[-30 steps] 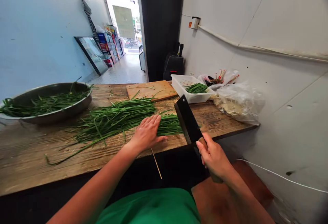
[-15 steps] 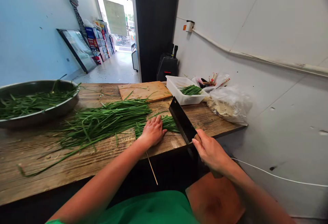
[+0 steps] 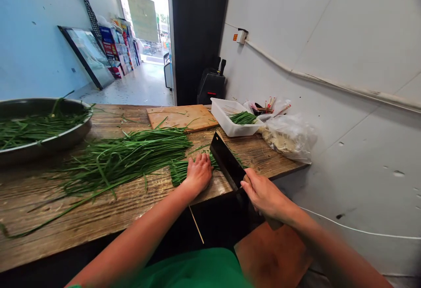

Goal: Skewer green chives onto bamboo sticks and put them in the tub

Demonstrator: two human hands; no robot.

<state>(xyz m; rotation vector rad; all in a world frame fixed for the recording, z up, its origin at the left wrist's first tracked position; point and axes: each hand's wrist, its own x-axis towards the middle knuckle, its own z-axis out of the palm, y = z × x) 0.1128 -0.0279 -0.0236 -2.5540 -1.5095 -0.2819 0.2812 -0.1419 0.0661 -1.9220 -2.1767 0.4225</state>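
Note:
My right hand [image 3: 263, 190] is closed round the handle of a dark-bladed cleaver [image 3: 226, 160], its blade upright across a small bundle of garlic chives [image 3: 179, 171]. My left hand [image 3: 199, 171] bears down on that bundle with curled fingers, just left of the blade. Chive ends stick out on both sides of my left hand; a few show beyond the cleaver. A larger heap of long garlic chives [image 3: 131, 156] lies on the wooden table [image 3: 128, 211] to the left. From under my left wrist a thin stick [image 3: 196, 225] juts past the table edge.
A wide metal bowl [image 3: 74, 133] of chives stands at the left. Behind my hands are a wooden board [image 3: 180, 117] and a white plastic tub [image 3: 241, 131] with cut chives. A clear plastic bag [image 3: 289, 134] sits by the right wall.
The cleaver and my right hand have shifted left, bringing the blade closer to my left hand. The view has turned slightly to the right.

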